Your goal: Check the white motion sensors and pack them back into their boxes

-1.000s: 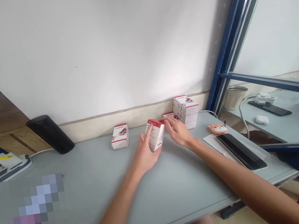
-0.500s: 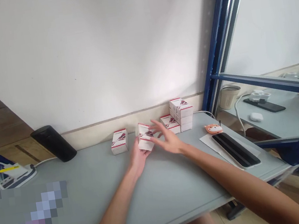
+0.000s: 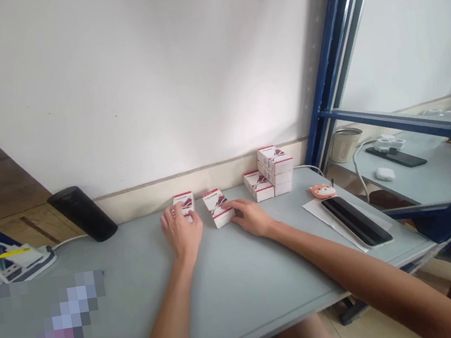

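My left hand (image 3: 183, 233) is over the left white-and-red cardboard box (image 3: 183, 199), its fingers curled round the sides and hiding much of it. To the right of it, a second box of the same kind (image 3: 214, 201) sits slightly turned on the grey table. My right hand (image 3: 252, 217) grips this second box at its right side, fingers on the top edge and thumb lower down. A small gap separates the two boxes. More boxes of this kind stand farther right, a stack (image 3: 276, 170) with a lower box (image 3: 258, 185) beside it.
On the right lie an orange animal-faced object (image 3: 323, 191) and a black phone-like slab (image 3: 356, 221) on white paper. A black cylinder (image 3: 83, 214) leans at the back left, near a power strip (image 3: 32, 265). A blue metal frame (image 3: 324, 75) borders the right side.
The box held up in my left hand is now down on the table under my right hand. My left hand has let go of it and moved left onto the other box.
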Motion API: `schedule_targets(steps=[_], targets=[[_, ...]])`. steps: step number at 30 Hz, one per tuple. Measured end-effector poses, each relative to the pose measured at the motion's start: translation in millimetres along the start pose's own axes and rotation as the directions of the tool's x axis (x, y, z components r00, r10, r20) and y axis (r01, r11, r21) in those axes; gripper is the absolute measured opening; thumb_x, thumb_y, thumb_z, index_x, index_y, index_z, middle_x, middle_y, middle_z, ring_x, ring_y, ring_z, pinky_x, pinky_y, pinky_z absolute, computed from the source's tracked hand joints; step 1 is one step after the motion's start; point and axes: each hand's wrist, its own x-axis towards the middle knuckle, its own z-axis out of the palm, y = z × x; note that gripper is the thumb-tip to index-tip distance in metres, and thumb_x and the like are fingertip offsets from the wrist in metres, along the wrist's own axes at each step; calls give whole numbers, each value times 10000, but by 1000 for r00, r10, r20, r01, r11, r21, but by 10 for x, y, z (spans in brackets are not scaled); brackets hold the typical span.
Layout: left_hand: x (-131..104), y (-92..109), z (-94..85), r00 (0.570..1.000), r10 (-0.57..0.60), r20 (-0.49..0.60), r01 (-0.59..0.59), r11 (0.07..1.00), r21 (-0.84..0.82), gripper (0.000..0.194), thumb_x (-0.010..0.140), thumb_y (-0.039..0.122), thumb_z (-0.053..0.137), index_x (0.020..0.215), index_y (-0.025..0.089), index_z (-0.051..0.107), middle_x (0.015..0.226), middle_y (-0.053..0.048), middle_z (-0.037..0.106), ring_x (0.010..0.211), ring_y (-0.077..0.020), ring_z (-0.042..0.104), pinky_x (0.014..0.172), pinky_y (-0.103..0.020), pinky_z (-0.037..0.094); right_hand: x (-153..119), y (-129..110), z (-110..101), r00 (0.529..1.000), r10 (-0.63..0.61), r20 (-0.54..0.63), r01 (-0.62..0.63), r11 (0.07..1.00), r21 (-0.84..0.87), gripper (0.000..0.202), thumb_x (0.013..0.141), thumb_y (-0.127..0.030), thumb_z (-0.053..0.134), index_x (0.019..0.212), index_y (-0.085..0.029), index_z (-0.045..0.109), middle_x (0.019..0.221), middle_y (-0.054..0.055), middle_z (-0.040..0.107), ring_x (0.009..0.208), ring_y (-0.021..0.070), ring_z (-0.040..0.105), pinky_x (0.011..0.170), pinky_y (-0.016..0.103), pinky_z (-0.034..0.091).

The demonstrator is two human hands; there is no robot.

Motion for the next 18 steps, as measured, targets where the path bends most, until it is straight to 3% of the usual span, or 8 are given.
schedule_targets(steps=[4, 8, 11, 16, 18], targets=[[138, -208, 3, 976, 211, -58, -203, 971, 125, 478, 854, 228, 620, 1332, 205, 612, 1612, -176, 464, 1526, -382, 383, 1238, -557, 334, 202, -156, 143, 999, 42, 26, -39, 994, -101, 474, 957, -216, 656, 1411, -354, 662, 1459, 3, 690, 1244, 241, 704, 1068, 382, 548], [196, -342, 46, 960, 275, 52, -280, 946, 161, 450, 857, 201, 612, 1306, 237, 619, 1551, -139, 564, 1504, -339, 443, 1262, -548, 307, 447, -339, 441, 996, 78, 37, -71, 985, -158, 506, 990, -242, 594, 1479, -372, 606, 1475, 12, 677, 1194, 268, 728, 1009, 405, 570], [182, -411, 61, 946, 292, 143, -313, 935, 166, 417, 849, 183, 614, 1258, 262, 639, 1479, -114, 636, 1434, -329, 525, 1265, -579, 276, 509, -409, 526, 996, 75, 52, -65, 982, -175, 520, 1000, -234, 569, 1504, -364, 590, 1498, 25, 660, 1207, 279, 722, 1020, 417, 559], [199, -525, 17, 913, 333, 237, -374, 914, 157, 436, 906, 159, 557, 1315, 285, 645, 1559, -115, 576, 1462, -308, 519, 1270, -594, 247, 420, -314, 186, 987, -63, 149, 92, 976, -196, 655, 993, -221, 581, 1623, -337, 448, 1491, 38, 666, 1326, 254, 644, 1140, 404, 478], [236, -565, -6, 906, 337, 256, -382, 911, 154, 435, 918, 153, 548, 1319, 283, 657, 1560, -120, 576, 1468, -315, 515, 1258, -594, 278, 351, -202, -13, 992, -82, 95, 108, 946, -306, 661, 995, -202, 556, 1639, -270, 425, 1447, 93, 683, 1333, 280, 622, 1177, 457, 438]])
